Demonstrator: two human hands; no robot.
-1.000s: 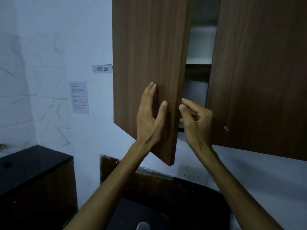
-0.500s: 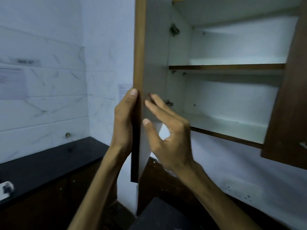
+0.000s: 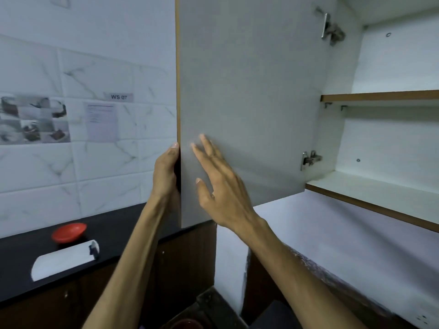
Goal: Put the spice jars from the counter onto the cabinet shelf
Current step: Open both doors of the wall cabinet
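The left cabinet door point(image 3: 249, 91) stands swung wide, its grey inner face toward me. My left hand point(image 3: 166, 172) grips the door's free edge, thumb on the edge and fingers hidden behind it. My right hand point(image 3: 221, 184) rests flat on the inner face, fingers spread, holding nothing. To the right the cabinet is white inside, with a bare lower shelf point(image 3: 370, 191) and an upper shelf point(image 3: 380, 97). No spice jars are in view.
A black counter point(image 3: 28, 255) runs along the tiled left wall, carrying a red bowl point(image 3: 69, 232) and a white roll-shaped object point(image 3: 64, 260). Dark lower cabinets stand below. A wall socket point(image 3: 422, 319) sits at the bottom right. Two metal hinges point(image 3: 310, 159) hold the door.
The door has swung from nearly closed to wide open to the left. My view has turned left and my right hand moved from the door's edge onto its inner face.
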